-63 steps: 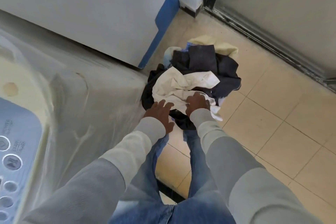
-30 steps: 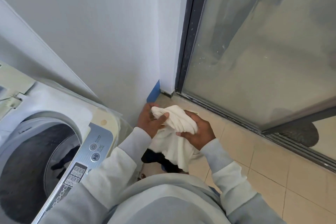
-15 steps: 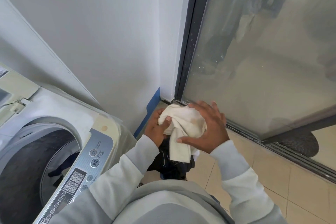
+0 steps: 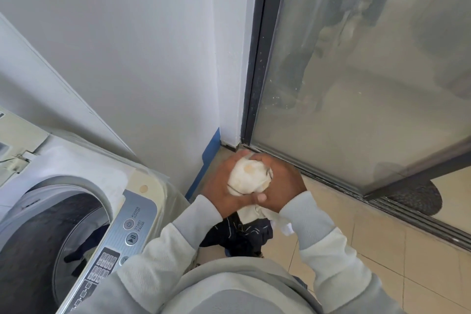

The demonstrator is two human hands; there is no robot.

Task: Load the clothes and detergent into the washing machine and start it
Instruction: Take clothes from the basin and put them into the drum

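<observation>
A cream-white garment (image 4: 248, 177) is bunched into a ball at chest height, right of the washer. My left hand (image 4: 220, 187) cups its left side and my right hand (image 4: 281, 182) wraps its right side, both gripping it. A loose end of the cloth hangs below my wrists. The top-loading washing machine (image 4: 142, 187) stands at lower left with its lid up and its drum (image 4: 38, 245) open, dark clothing visible inside. Its silver control panel (image 4: 122, 237) faces me. A pile of dark clothes (image 4: 242, 237) lies on the floor under my hands.
A white wall (image 4: 127, 58) rises behind the washer, with a blue strip (image 4: 209, 158) at its base corner. A glass sliding door (image 4: 369, 71) with a dark frame fills the right side. Beige floor tiles (image 4: 395, 250) run along the lower right.
I lifted the cream garment off the floor pile and stood up. Over the last second both hands have squeezed it from a loose hanging cloth into a tight ball.
</observation>
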